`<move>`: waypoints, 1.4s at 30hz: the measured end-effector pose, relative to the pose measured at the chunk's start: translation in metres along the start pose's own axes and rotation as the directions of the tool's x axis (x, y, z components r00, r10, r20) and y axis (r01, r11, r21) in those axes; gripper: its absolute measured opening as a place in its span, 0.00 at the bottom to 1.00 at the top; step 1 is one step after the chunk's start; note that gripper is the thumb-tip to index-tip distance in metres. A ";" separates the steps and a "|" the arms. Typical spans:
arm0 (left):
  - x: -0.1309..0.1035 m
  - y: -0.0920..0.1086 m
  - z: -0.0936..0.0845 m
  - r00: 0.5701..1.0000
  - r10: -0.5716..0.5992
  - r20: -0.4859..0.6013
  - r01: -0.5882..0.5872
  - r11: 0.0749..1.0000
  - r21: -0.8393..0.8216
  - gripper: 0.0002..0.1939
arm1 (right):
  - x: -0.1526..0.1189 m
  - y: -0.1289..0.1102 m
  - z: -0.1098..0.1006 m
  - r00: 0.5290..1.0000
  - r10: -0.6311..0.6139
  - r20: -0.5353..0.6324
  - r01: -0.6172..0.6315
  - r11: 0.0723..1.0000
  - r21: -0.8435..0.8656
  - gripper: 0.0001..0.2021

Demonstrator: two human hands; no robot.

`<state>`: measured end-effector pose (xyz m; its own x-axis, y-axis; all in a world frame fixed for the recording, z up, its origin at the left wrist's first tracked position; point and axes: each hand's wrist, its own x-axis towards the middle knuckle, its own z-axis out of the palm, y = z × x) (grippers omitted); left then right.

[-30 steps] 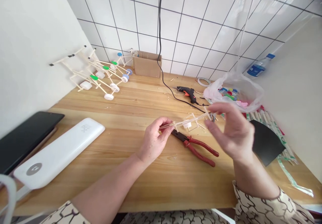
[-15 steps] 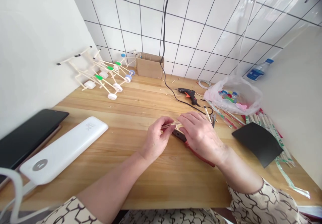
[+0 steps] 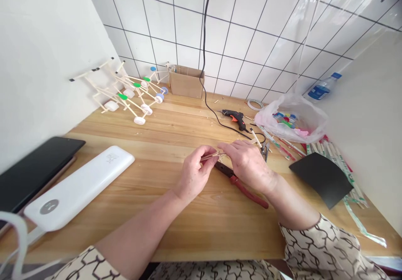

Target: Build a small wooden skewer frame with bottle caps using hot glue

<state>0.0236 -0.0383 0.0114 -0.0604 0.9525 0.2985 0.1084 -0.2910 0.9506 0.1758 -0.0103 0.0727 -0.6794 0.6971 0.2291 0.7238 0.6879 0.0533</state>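
My left hand (image 3: 197, 171) pinches thin wooden sticks (image 3: 208, 156) between thumb and fingers. My right hand (image 3: 249, 162) is closed at the other end of these sticks, its fingertips partly hiding what they grip. A wooden stick piece with a black tip (image 3: 256, 137) shows beyond my right knuckles; I cannot tell if it is joined to the sticks. Under my hands lie red-handled pliers (image 3: 249, 194), their dark jaws pointing toward my left fingers. Just past my right hand is a small dark metal tool (image 3: 266, 151), mostly covered.
At the back left stand several stick models (image 3: 125, 91) with bottle-cap wheels. A cardboard box (image 3: 186, 81), black glue gun (image 3: 235, 118) with cord, tape roll (image 3: 255, 105) and plastic bag of caps (image 3: 292, 120) line the back. A white power bank (image 3: 81, 185) lies left, a black sheet (image 3: 320, 178) right.
My right hand has shifted slightly up and back, uncovering more of the pliers' handles and the black-tipped stick piece. My left hand stays nearly still.
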 end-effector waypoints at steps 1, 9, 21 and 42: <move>0.000 0.000 0.000 1.000 -0.002 0.005 0.003 1.000 -0.005 0.04 | 0.000 0.002 0.000 1.000 -0.005 0.002 0.005 1.000 0.016 0.15; 0.000 0.000 -0.001 0.999 -0.050 0.016 0.051 0.998 -0.036 0.05 | 0.006 0.011 -0.006 0.995 -0.004 0.095 -0.007 0.992 0.122 0.14; 0.004 0.004 -0.004 0.996 -0.083 -0.018 0.082 0.996 -0.033 0.06 | 0.019 0.018 -0.012 0.989 -0.030 0.145 -0.013 0.959 0.284 0.13; 0.001 0.004 -0.005 0.995 -0.092 0.027 0.091 0.996 0.013 0.06 | 0.016 0.022 -0.010 0.974 -0.085 0.211 -0.043 0.841 0.539 0.09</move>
<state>0.0192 -0.0387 0.0157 -0.0432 0.9773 0.2076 0.1150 -0.2016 0.9727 0.1819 0.0143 0.0869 -0.7488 0.6626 0.0130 0.5734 0.6576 -0.4888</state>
